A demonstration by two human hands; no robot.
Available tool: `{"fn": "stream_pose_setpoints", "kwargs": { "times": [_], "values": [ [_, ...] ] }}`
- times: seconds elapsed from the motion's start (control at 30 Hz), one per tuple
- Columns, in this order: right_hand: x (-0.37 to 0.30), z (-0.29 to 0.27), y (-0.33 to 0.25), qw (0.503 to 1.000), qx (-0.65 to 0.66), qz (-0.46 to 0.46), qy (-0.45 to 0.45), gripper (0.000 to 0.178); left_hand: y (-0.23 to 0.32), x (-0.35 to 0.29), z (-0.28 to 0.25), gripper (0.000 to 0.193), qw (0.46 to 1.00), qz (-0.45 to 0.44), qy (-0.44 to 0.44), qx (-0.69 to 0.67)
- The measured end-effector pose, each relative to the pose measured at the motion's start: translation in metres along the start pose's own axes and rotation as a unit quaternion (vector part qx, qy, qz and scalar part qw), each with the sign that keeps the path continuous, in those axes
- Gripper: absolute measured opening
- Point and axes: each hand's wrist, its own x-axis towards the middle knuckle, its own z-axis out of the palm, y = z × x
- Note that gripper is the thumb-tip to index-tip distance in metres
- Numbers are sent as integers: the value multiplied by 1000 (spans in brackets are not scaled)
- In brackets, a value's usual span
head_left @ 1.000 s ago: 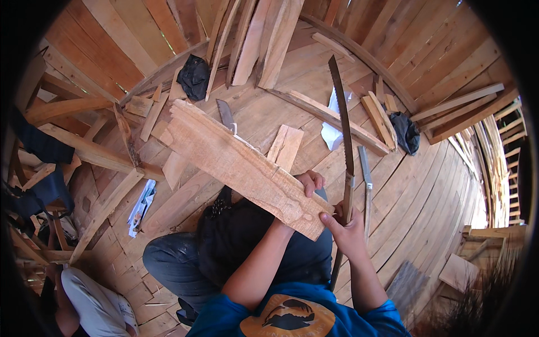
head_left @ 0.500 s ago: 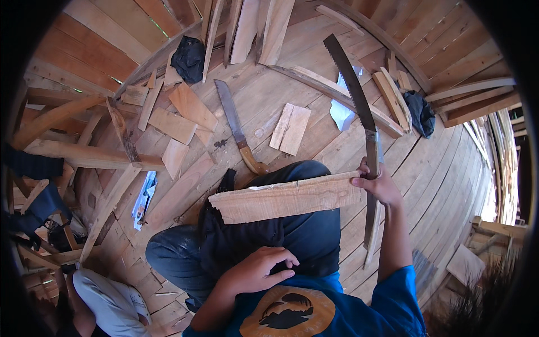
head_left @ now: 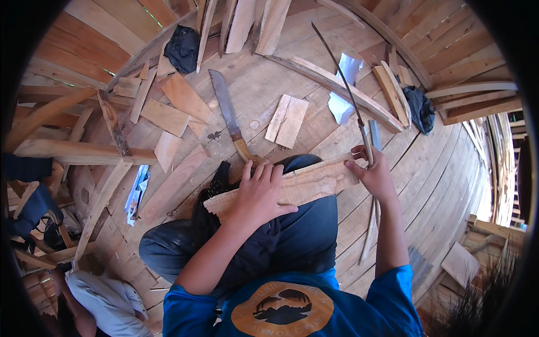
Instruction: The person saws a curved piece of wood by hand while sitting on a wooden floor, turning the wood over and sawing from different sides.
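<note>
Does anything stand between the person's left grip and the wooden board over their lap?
Nothing visible does: the left grip lies directly over the board. The saw, held in the right grip, stands at the board's right end, not between.

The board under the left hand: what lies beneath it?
Below the board, dark trousers and a black cloth show along its near edge. The board and left hand cover the rest, contact included.
</note>
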Motion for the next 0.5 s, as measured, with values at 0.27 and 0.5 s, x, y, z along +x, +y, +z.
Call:
{"fn": "stream_pose_setpoints", "kwargs": {
  "times": [0.27,0.5],
  "values": [
    [-21,10,1,995,-35,1,92,35,-28,-28,-68,107,986,-128,69,-78],
    [-35,14,-25,977,-149,-47,144,29,-70,-39,-42,82,957,-145,-184,-169]
  ]
}}
